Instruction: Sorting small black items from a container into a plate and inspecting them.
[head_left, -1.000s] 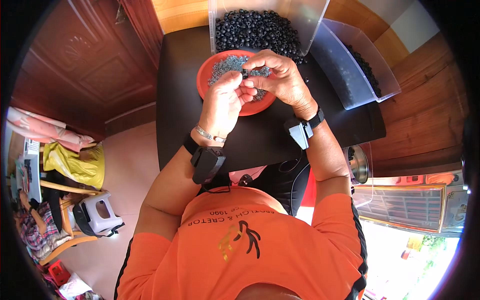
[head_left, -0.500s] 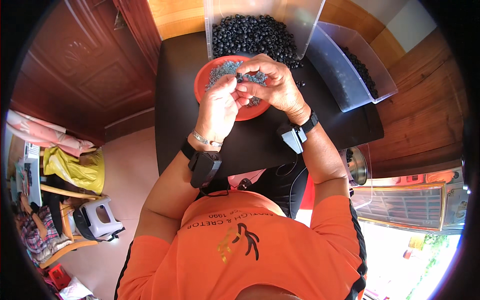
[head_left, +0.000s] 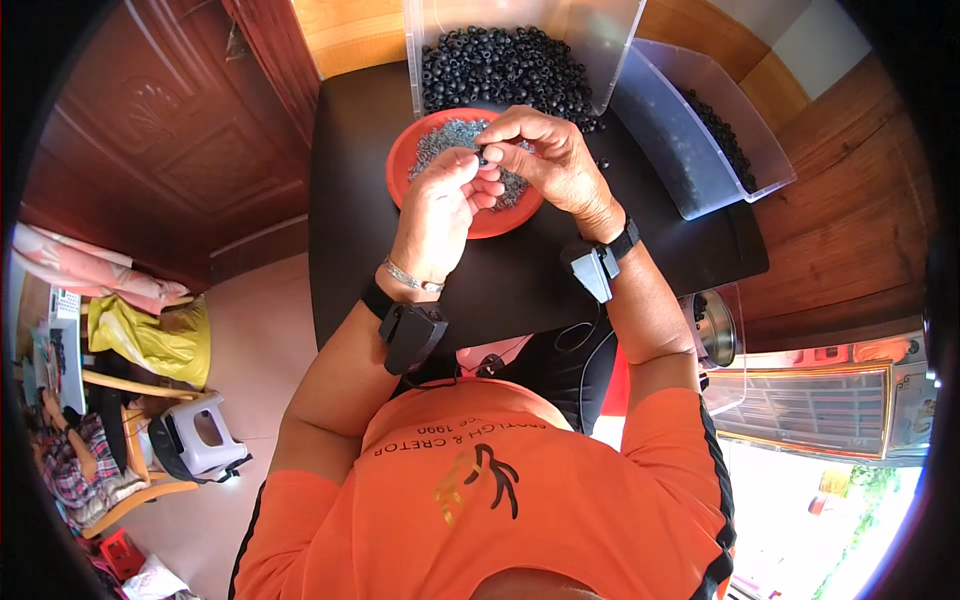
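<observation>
A small black round part (head_left: 482, 158) sits between the fingertips of both my hands, mostly covered by them. My left hand (head_left: 440, 215) pinches it from the left, its other fingers curled. From the right, the thumb and forefinger of my right hand (head_left: 552, 165) press on the same part. Beneath the hands stands a round orange-red bowl (head_left: 400, 172) with many small silvery metal pieces (head_left: 440, 140) in it. Whether a metal piece is also in the pinch is hidden.
Behind the bowl a clear plastic bin (head_left: 600, 75) holds a heap of black round parts (head_left: 500, 70). A second clear bin (head_left: 660, 150) with similar parts stands at the right of the dark table (head_left: 350, 220). A few loose parts lie beside the bowl. Another person (head_left: 75, 455) sits at far left.
My right thumb and forefinger have closed in on the black part, which now shows less. My left hand has barely moved.
</observation>
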